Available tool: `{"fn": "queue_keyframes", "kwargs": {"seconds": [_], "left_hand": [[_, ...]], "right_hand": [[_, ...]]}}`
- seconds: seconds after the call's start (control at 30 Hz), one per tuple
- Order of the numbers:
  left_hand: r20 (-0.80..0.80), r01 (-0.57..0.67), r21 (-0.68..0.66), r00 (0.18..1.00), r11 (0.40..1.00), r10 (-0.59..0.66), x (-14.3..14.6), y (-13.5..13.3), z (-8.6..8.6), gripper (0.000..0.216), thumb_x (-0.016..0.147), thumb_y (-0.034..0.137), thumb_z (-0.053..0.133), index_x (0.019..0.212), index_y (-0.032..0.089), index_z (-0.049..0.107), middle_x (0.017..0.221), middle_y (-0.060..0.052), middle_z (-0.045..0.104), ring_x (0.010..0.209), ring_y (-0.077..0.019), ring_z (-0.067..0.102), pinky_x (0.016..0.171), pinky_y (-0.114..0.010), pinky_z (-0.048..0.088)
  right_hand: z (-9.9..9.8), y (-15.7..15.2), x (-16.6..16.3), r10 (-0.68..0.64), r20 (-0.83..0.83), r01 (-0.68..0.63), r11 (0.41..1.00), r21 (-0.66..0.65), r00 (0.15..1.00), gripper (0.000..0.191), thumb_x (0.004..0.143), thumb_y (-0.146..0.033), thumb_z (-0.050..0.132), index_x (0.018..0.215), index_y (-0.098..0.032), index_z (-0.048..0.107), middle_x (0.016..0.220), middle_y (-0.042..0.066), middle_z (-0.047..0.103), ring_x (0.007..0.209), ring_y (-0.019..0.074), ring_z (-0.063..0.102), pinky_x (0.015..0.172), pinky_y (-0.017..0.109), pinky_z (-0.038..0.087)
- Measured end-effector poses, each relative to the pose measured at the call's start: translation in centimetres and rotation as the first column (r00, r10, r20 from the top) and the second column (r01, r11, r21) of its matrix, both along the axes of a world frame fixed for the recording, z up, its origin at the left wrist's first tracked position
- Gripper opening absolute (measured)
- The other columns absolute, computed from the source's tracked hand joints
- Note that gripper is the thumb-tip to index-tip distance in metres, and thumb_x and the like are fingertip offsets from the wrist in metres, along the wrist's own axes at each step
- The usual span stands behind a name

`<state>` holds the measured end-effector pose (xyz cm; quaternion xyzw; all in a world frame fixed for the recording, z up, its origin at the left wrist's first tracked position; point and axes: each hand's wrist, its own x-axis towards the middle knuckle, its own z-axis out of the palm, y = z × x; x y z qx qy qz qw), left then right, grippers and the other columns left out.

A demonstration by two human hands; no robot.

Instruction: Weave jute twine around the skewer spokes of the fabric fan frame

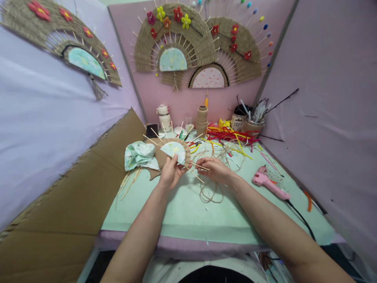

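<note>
In the head view, the small fan (176,149) is held up over the near middle of the counter (191,216); it has a half-round of pale floral fabric, a woven twine band around the curve and thin sticks raying outward; the person's left hand (171,171) grips it at its lower edge, the thumb pressed over the fabric; the right hand (216,169) is at the fan's lower right, fingers curled together by the stick ends, though one cannot tell whether they pinch a stick or twine.

Left of the fan lie a crumpled floral cloth (140,155) and loose sticks (132,182); behind it stand a white bottle (164,118) and a twine spool (202,121); behind and right of it are red fuzzy stems (232,135); well to its right rests a pink glue gun (271,185); above it hang larger decorated fans (198,35).
</note>
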<state>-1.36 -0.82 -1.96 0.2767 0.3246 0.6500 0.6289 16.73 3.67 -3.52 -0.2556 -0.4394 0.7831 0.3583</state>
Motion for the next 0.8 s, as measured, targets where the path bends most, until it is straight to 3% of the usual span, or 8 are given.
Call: {"fn": "queue_keyframes", "kwargs": {"seconds": [0.8], "left_hand": [[-0.016, -0.026, -0.008, 1.0, 1.0, 0.026, -0.01, 0.07, -0.15, 0.024, 0.084, 0.025, 0.059, 0.106, 0.027, 0.049, 0.1, -0.001, 0.064, 0.088, -0.016, 0.065, 0.086, -0.045, 0.053]], "right_hand": [[0.23, -0.19, -0.03, -0.021, 0.021, 0.021, 1.0, 0.0, 1.0, 0.012, 0.063, -0.012, 0.066, 0.074, -0.015, 0.071, 0.076, 0.005, 0.068, 0.069, 0.0133, 0.059, 0.071, 0.028, 0.047]]}}
